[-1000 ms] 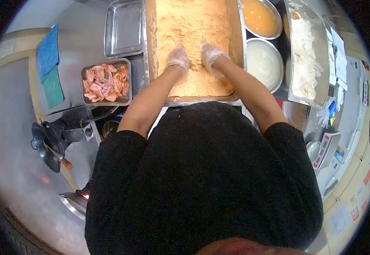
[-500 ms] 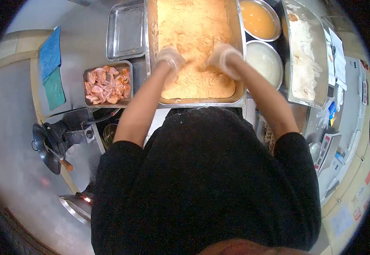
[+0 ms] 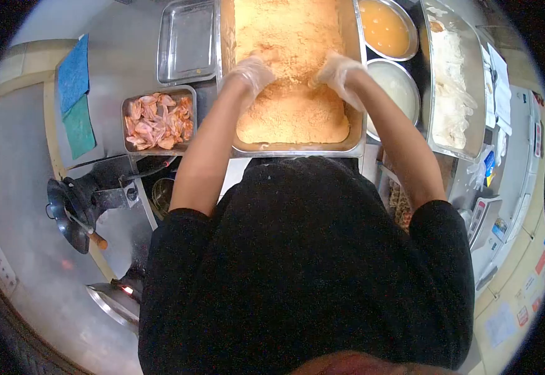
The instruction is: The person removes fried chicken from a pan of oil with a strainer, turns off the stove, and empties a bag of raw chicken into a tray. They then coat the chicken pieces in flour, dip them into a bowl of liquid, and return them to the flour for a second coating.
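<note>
In front of me stands a deep metal tray (image 3: 360,147) full of orange-yellow breading (image 3: 291,125), loose and crumbly. My left hand (image 3: 257,72), in a clear plastic glove, reaches into the left side of the breading. On the right side my right hand (image 3: 340,74), gloved the same way, is pushed into it too. The fingers of both hands are sunk in the crumbs or blurred, so their closing does not show. A rough ridge of breading lies between the hands, with a smoother mound nearer me.
Raw chicken pieces (image 3: 160,122) fill a small tray at left, below another metal tray (image 3: 186,44). To the right are a bowl of orange liquid (image 3: 385,30), a bowl of pale liquid (image 3: 394,94) and a bin of white flour (image 3: 450,94). A wok (image 3: 72,219) sits lower left.
Both hands have shifted slightly within the breading, the right one a little to the right. Breading between them is pushed into a rougher ridge. The view has moved slightly.
</note>
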The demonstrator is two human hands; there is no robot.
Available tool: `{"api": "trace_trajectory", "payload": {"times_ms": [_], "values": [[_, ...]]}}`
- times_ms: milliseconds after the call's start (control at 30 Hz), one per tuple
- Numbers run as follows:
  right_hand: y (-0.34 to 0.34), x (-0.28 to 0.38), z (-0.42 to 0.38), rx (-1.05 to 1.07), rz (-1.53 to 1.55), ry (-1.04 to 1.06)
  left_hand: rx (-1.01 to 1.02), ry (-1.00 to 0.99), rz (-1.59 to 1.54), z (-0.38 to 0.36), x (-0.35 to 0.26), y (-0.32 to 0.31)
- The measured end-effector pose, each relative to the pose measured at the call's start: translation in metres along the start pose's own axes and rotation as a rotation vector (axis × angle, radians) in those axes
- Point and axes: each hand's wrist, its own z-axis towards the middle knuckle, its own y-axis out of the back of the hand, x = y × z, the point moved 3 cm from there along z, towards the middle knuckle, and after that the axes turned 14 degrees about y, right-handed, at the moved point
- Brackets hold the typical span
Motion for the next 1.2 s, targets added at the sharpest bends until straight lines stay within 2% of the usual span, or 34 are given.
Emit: {"api": "trace_trajectory", "payload": {"times_ms": [33,100,133,167,200,233,267,300,333,367,400,433,467,500,533,567,600,633,667,700,733,767,833,867,900,967,1000,1033,1100,1133,1200], "values": [[-0.013,-0.016,0.003,-0.006,-0.004,0.001,-0.003,-0.006,-0.002,-0.003,0.004,0.002],[-0.038,-0.029,-0.011,-0.186,-0.001,-0.081,0.042,-0.426,0.946,-0.015,0.013,-0.018],[-0.074,-0.105,0.031,-0.182,-0.001,-0.080,0.044,-0.423,0.945,-0.020,0.014,-0.022],[-0.112,-0.176,0.069,-0.161,-0.345,-0.069,0.125,-0.238,0.624,-0.025,0.015,-0.027],[-0.146,-0.212,0.147,-0.135,-0.691,-0.052,0.197,-0.052,0.300,-0.030,0.016,-0.033],[-0.124,-0.192,0.091,-0.131,-0.690,-0.051,0.262,0.130,-0.026,-0.033,0.017,-0.042],[-0.107,-0.137,0.074,0.051,-0.345,-0.116,0.322,0.309,-0.353,-0.038,0.018,-0.051],[-0.060,-0.095,0.070,0.225,0.006,-0.179,0.377,0.486,-0.678,-0.044,0.021,-0.059],[-0.057,-0.050,0.025,0.002,-0.319,0.009,0.379,0.482,-0.675,-0.050,0.017,-0.052],[-0.045,-0.036,0.016,-0.003,-0.319,0.010,0.484,0.476,-0.921,-0.058,0.005,-0.036],[-0.038,-0.030,0.009,-0.065,0.048,-0.070,0.588,0.467,-1.171,-0.065,-0.007,-0.020],[-0.029,-0.022,0.002,-0.125,0.417,-0.149,0.587,0.467,-1.172,-0.071,-0.013,-0.004],[-0.003,-0.015,-0.008,0.066,0.830,-0.169,0.459,0.450,-0.958,-0.075,-0.016,0.015],[-0.003,-0.024,0.007,0.065,0.828,-0.167,0.332,0.427,-0.746,-0.077,-0.016,0.033],[-0.002,-0.038,0.030,-0.080,0.517,-0.059,0.474,0.193,-0.420,-0.053,-0.020,0.053],[0.003,-0.044,0.047,-0.219,0.206,0.047,0.470,0.192,-0.421,-0.018,-0.019,0.048],[0.013,-0.040,0.054,-0.390,0.064,0.159,0.318,0.044,-0.135,0.022,-0.010,0.035],[0.020,-0.027,0.050,-0.392,0.061,0.163,0.160,-0.102,0.146,0.041,-0.008,0.028],[0.030,0.001,0.041,-0.297,-0.307,0.202,0.157,-0.101,0.146,0.030,-0.019,0.030],[0.034,0.018,0.035,-0.199,-0.673,0.233,0.029,-0.182,0.339,0.005,-0.045,0.036],[0.028,0.010,0.051,-0.098,-0.629,0.228,-0.107,-0.261,0.525,-0.011,-0.066,0.038],[0.012,0.005,0.055,-0.099,-0.628,0.228,-0.107,-0.262,0.525,-0.014,-0.065,0.029],[-0.015,-0.002,0.062,-0.173,-0.867,0.274,-0.078,-0.314,0.782,-0.010,-0.068,0.009],[-0.033,-0.026,0.099,0.079,-1.109,0.180,-0.084,-0.322,1.040,-0.014,-0.073,-0.001],[-0.037,-0.018,0.090,0.085,-1.099,0.179,-0.073,-0.323,1.046,-0.010,-0.065,-0.011],[-0.043,-0.010,0.071,0.191,-1.073,0.046,-0.126,-0.318,1.107,0.002,-0.042,-0.036],[-0.049,-0.020,0.072,-0.157,-1.195,0.227,-0.223,-0.290,1.136,0.007,-0.032,-0.044],[-0.053,-0.035,0.082,-0.147,-1.188,0.228,-0.210,-0.288,1.138,0.011,-0.019,-0.055],[-0.052,-0.040,0.088,-0.066,-0.955,0.190,-0.068,-0.132,0.237,0.022,0.002,-0.058],[-0.053,-0.048,0.092,-0.069,-0.957,0.192,-0.071,-0.132,0.237,0.025,0.003,-0.059],[-0.062,-0.062,0.095,-0.186,-1.091,0.408,-0.121,-0.144,0.325,0.022,0.001,-0.055]]}}
